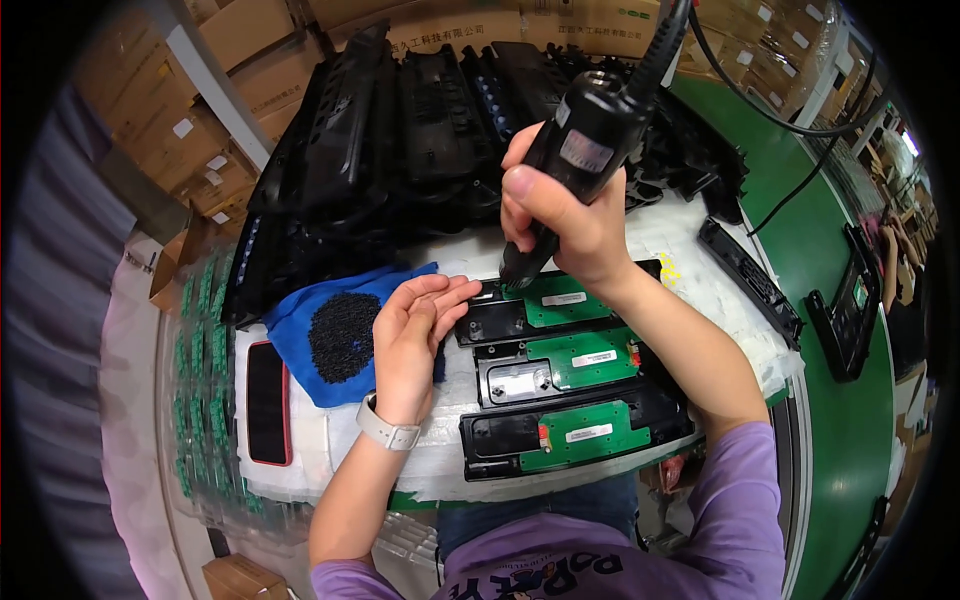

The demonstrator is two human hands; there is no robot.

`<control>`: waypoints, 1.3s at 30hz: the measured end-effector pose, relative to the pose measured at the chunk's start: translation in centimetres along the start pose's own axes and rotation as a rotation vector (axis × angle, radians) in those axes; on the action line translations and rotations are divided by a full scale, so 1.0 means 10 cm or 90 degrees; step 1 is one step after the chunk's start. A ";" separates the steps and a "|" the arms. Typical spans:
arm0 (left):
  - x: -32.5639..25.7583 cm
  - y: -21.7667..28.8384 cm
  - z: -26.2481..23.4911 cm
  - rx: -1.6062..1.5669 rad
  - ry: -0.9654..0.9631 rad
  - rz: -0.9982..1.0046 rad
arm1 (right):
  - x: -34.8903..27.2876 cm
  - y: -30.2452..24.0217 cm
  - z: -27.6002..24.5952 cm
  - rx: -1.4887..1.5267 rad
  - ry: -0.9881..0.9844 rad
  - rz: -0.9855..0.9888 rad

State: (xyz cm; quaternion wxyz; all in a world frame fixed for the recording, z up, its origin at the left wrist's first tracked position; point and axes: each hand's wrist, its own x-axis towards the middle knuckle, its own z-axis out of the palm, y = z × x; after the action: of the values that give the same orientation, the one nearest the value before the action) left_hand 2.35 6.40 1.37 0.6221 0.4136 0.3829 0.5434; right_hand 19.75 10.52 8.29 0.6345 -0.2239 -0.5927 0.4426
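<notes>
My right hand is wrapped round a black corded electric screwdriver, tilted with its tip down at the far black plastic housing. A green circuit board lies in that housing. Beside its left end my left hand is palm up, fingers stretched out and thumb bent inward; I cannot make out any small part in it. Two more housings lie nearer me, with a middle circuit board and a near circuit board. A heap of small black screws rests on a blue cloth left of my left hand.
Black plastic housings are piled at the back. A phone lies at the left edge, beside clear trays of green boards. On the right are a black strip part, a green conveyor and a hanging cable.
</notes>
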 end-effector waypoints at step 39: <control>-0.21 -0.04 0.16 0.048 -0.157 -0.125 | -0.32 -0.40 -0.23 0.296 -0.008 -0.099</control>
State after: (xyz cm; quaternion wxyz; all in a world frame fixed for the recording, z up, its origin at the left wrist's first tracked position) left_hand 3.73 4.13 1.68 0.6986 0.4611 0.3621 0.4101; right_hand 23.44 6.39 9.27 0.6973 -0.0227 -0.4946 0.5182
